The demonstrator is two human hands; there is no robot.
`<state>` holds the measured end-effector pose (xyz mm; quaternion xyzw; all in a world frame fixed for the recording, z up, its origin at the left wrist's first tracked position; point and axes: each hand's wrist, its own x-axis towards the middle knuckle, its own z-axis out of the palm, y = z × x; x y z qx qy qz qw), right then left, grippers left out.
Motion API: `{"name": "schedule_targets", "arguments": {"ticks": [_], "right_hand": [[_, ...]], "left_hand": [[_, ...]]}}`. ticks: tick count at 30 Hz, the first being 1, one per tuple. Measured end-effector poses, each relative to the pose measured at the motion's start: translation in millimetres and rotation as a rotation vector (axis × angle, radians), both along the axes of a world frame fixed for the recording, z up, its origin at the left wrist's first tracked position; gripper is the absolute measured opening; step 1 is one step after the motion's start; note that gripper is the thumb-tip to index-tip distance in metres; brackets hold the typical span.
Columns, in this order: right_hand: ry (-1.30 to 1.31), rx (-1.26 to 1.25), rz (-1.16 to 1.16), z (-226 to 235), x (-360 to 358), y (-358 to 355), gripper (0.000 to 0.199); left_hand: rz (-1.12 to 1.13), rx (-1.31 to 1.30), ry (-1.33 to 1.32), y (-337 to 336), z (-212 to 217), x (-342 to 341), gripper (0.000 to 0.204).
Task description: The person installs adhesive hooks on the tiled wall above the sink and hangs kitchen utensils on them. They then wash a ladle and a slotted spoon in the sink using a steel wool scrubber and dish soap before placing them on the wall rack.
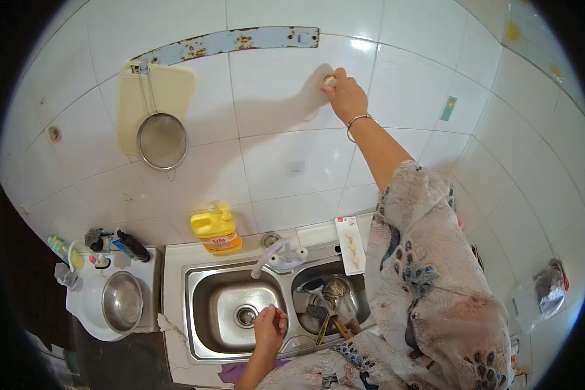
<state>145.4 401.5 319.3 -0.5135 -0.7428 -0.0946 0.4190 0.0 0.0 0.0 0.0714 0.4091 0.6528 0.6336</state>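
Up at the white tiled wall, my right hand (346,95) pinches a small round whitish piece (330,81) with a yellowish edge. It is at or very near the tile; whether it touches cannot be made out. My left hand (271,327) hangs over the double sink (205,286), in front of the left basin, its fingers curled in. What they hold, if anything, is hidden. A white card pack (351,244) with several small yellow pieces on it leans behind the right basin, beside my right sleeve.
A rusty metal strip (240,41) crosses the wall; a strainer (162,141) and a pale cutting board (127,104) hang from it. A yellow pump bottle (216,229) stands by the faucet (281,255). Utensils (331,312) lie in the right basin. A metal bowl (122,302) sits left.
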Motion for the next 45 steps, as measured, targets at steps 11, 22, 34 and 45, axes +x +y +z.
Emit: {"name": "schedule_targets", "arguments": {"ticks": [11, 22, 34, 45], "right_hand": [[0.377, -0.325, 0.254, 25, 8, -27, 0.036], [0.263, -0.256, 0.187, 22, 18, 5, 0.051], [0.308, -0.444, 0.398, -55, 162, -125, 0.038], [0.488, -0.751, -0.178, -234, 359, -377, 0.030]], "left_hand": [[0.103, 0.037, 0.130, 0, 28, 7, 0.021], [-0.012, 0.013, 0.175, -7, 45, 43, 0.026], [0.119, 0.177, 0.648, -54, 76, 24, 0.030], [-0.121, 0.082, 0.373, -73, 8, 22, 0.023]]}}
